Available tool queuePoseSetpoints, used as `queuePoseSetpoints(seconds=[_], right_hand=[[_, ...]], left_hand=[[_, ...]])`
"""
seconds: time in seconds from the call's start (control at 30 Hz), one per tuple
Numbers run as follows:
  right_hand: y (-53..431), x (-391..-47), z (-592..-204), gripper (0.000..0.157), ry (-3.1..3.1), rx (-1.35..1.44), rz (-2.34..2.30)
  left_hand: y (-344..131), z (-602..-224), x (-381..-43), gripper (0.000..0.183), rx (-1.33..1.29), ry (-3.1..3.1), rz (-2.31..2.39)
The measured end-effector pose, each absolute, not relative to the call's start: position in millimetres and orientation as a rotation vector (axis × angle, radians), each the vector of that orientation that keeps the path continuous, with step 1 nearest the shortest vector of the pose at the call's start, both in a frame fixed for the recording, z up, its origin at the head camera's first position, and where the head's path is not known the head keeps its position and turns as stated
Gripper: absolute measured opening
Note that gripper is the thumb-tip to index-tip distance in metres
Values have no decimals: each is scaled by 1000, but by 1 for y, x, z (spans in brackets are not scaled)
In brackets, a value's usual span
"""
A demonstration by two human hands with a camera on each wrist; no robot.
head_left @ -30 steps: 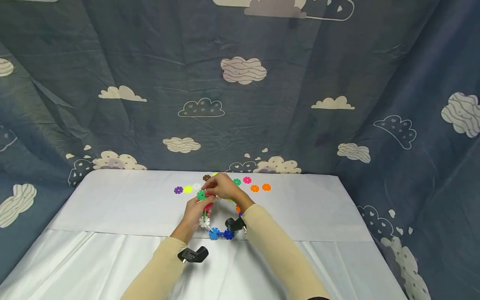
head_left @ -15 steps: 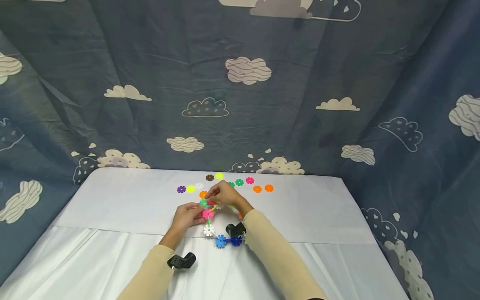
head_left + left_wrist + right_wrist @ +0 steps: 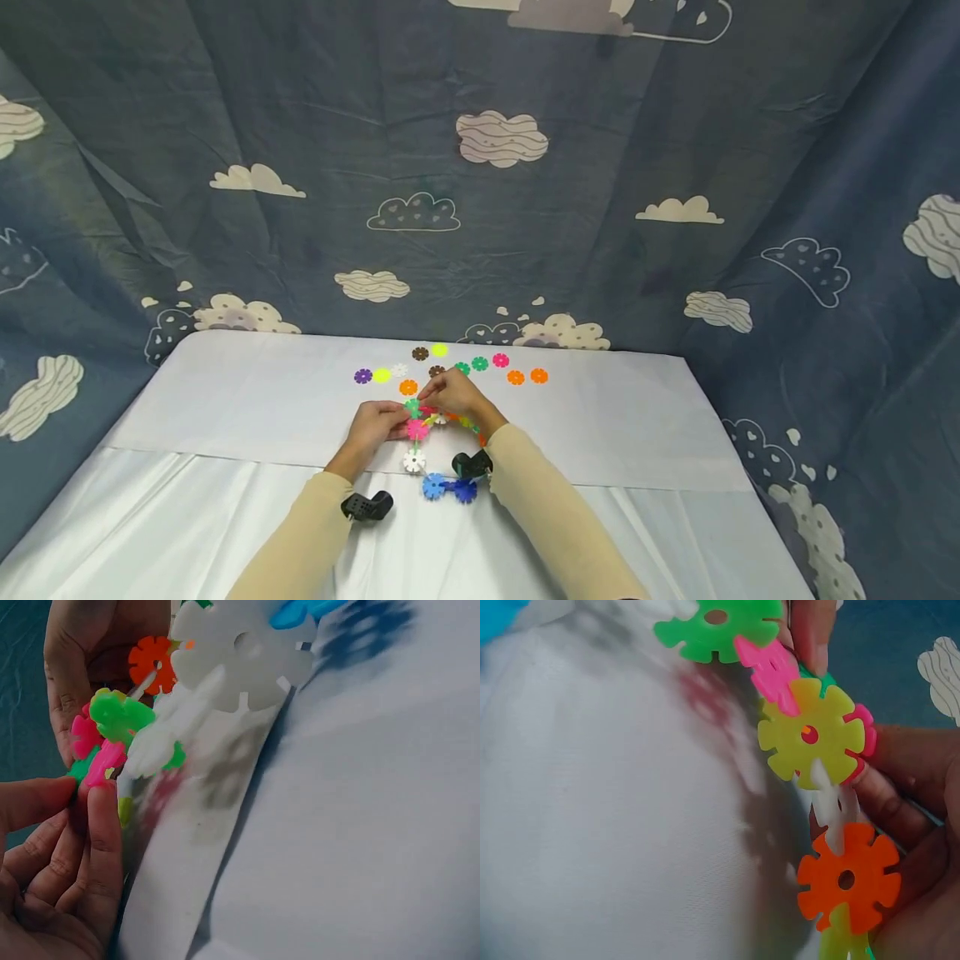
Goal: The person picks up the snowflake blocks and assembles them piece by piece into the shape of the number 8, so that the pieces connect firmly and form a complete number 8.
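Nearest are two cream sleeves (image 3: 292, 537), each with a black wrist camera (image 3: 367, 506); just beyond them lies the near side of a chain of slotted discs over the white cloth (image 3: 247, 392), a light blue disc (image 3: 433, 487) joined to a dark blue disc (image 3: 465, 490); a white disc (image 3: 414, 461) comes next up the left side, then a pink disc (image 3: 417, 429); at the far left of the chain the left hand (image 3: 375, 423) pinches a green disc (image 3: 413, 407) between thumb and fingers, while the right hand (image 3: 456, 393) pinches a deep pink disc (image 3: 868, 731) behind a yellow disc (image 3: 810, 735); the pieces look like thin plastic, so probably light, stiff and a little slippery; the slot joints seem the weak places, likely to twist or pop loose, so flat faces close beside a slot would be the surest hold; farther off lie loose discs, among them an orange disc (image 3: 408, 387) and a purple disc (image 3: 363, 377), before a cloud-printed curtain (image 3: 570, 250).
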State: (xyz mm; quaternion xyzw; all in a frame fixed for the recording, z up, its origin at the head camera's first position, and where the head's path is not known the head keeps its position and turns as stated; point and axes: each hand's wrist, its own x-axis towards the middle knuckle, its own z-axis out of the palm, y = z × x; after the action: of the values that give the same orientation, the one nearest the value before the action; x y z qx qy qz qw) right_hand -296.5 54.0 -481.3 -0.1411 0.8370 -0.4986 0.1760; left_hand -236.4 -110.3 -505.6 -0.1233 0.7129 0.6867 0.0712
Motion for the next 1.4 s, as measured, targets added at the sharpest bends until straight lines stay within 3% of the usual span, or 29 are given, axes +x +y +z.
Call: queuePoseSetpoints(seconds=[0.33,0.67,1.0,1.4], right_hand=[[54,-287,-485,5,2305,-329,-1489],[58,-306,-480,9,2381,-436,-1230],[46,-323,-479,31,2472,-771,-714],[41,-322,-488,15,2550,-846,-725]], left_hand=[[-116,-505,-246,26,-339,2256,1900],[-130,-507,-242,29,-417,2211,1855],[-137,-509,-242,27,-433,2206,1822],[-135,-512,-244,30,-435,2214,1839]])
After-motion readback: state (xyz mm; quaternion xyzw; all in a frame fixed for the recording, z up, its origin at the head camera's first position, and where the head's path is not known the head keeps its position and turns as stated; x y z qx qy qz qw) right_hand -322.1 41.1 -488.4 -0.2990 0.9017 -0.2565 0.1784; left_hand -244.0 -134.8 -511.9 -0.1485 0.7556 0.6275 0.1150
